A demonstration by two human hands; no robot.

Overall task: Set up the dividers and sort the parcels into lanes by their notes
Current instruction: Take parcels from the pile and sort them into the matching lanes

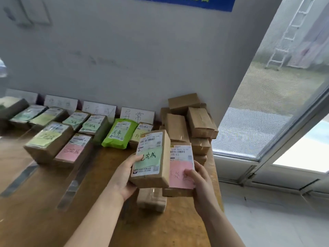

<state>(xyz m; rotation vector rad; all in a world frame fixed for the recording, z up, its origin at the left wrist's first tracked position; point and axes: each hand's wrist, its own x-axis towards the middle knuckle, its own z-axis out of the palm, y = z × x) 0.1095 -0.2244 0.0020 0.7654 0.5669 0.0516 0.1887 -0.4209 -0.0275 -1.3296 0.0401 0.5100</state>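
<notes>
Now | left grip point(124, 177) holds green-note parcel point(151, 157) | right grip point(201, 180) holds pink-note parcel point(180, 169) | table-edge point(218, 190) near

You hold two brown cardboard parcels up side by side. The parcel with the green note point(150, 157) sits tilted in your left hand point(124, 179). The parcel with the pink note point(180, 168), partly behind it, is gripped in your right hand point(199, 180). Each has a white shipping label above its handwritten note. Behind them, plain brown parcels point(192, 122) are piled up. To the left, noted parcels lie in rows between clear dividers point(74, 184), among them a green pouch point(119, 133), in front of upright white lane cards point(137, 114).
</notes>
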